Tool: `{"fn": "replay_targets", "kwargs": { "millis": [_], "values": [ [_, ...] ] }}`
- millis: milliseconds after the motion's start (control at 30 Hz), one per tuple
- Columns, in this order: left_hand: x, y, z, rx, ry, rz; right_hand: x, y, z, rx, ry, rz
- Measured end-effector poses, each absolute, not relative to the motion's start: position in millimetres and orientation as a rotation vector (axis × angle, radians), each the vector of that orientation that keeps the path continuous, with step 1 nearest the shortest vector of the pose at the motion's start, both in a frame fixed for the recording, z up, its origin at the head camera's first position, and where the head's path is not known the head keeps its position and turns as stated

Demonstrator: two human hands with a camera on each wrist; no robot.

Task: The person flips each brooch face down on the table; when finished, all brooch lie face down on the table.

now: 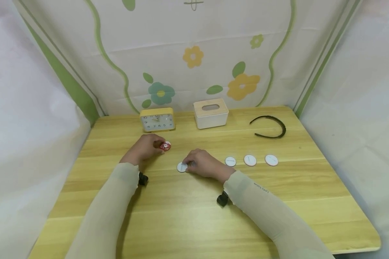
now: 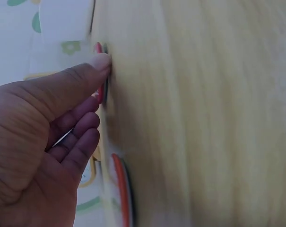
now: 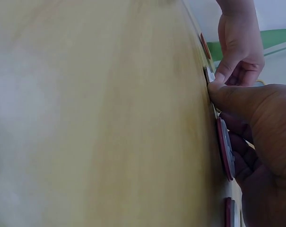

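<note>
My left hand [image 1: 144, 148] pinches a small round disc [image 1: 165, 145], red with a white pattern, in front of the clock. In the left wrist view its thumb lies against the thin rim of that disc, and another orange-rimmed disc [image 2: 121, 189] stands nearer the camera. My right hand [image 1: 203, 163] pinches the edge of a white-faced round disc [image 1: 182, 167] at the middle of the table. Three more white-faced discs, the left one [image 1: 230, 161], the middle one [image 1: 250, 160] and the right one [image 1: 271, 160], lie in a row to its right.
A yellow alarm clock [image 1: 157, 119] and a white tissue box [image 1: 211, 113] with a wooden top stand along the back of the wooden table [image 1: 175, 223]. A dark headband [image 1: 281, 128] lies at the back right. Behind hangs a flower-printed curtain [image 1: 168, 28].
</note>
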State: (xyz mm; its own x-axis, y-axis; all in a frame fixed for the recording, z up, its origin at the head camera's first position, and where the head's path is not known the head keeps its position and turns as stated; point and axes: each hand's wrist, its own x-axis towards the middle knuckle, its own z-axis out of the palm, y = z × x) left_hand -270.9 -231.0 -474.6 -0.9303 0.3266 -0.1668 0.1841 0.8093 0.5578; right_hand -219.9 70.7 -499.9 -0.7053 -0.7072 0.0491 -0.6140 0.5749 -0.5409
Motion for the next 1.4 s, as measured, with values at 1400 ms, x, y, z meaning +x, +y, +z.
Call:
{"fn": "replay_targets", "kwargs": {
  "millis": [1400],
  "values": [
    [-199, -229, -475, 0.588, 2.695, 0.749, -218, 70, -501, -1.049, 2.640, -0.826]
  ]
}}
